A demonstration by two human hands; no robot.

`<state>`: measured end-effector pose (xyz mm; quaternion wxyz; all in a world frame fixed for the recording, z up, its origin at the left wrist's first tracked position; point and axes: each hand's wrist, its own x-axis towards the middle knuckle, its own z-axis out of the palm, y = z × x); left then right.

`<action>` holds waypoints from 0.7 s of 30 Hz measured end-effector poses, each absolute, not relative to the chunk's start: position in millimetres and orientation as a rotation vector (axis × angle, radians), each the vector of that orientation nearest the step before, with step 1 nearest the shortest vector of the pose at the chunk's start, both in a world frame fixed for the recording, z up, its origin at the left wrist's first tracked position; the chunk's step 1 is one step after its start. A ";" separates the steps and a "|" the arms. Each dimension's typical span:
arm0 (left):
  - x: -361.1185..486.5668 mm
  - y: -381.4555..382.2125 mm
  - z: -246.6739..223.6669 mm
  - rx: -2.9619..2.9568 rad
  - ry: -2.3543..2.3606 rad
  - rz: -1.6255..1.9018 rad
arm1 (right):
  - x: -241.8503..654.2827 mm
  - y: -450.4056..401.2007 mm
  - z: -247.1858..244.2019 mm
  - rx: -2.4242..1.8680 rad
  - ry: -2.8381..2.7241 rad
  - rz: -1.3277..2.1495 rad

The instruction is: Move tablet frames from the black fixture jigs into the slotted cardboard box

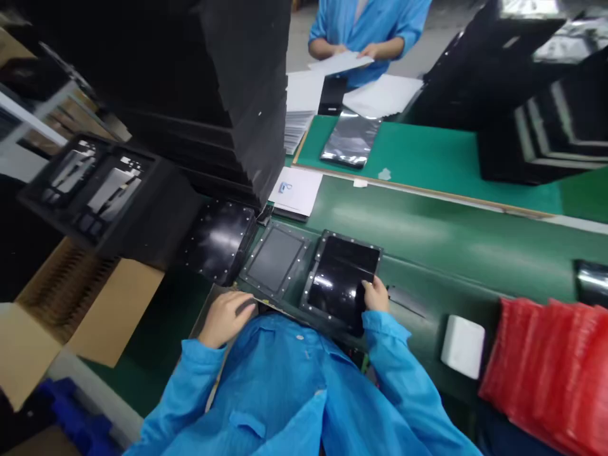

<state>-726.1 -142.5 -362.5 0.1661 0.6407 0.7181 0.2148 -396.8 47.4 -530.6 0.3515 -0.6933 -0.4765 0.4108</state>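
Note:
My right hand [375,294] grips the lower right edge of a glossy black panel [339,282] with a riveted frame, which lies tilted on the green bench. My left hand [225,318] curls over a small dark object [245,307] at the near edge of a flat grey tray [213,304]; the object is mostly hidden by my fingers. Beyond that tray lie a grey-framed panel with a matte dark centre [275,259] and another glossy black riveted panel [219,240], side by side with the first panel.
A tall stack of black trays [166,95] rises at the far left, above a black cutout tray [95,183] and a cardboard box [80,310]. Red bags [546,367] and a white block [463,347] lie right. Opposite, a co-worker's hands [354,50] hold white paper.

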 end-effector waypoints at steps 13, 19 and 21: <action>-620.2 -69.5 -540.4 1.286 1.375 0.647 | -383.2 -98.9 -569.7 -1.989 -1.020 1.051; -608.5 -1.4 -523.9 1.199 1.599 0.606 | -371.6 -30.1 -570.4 -1.782 -1.123 1.282; -602.6 51.3 -513.6 1.156 1.670 0.640 | -365.4 30.6 -569.7 -1.733 -1.212 1.258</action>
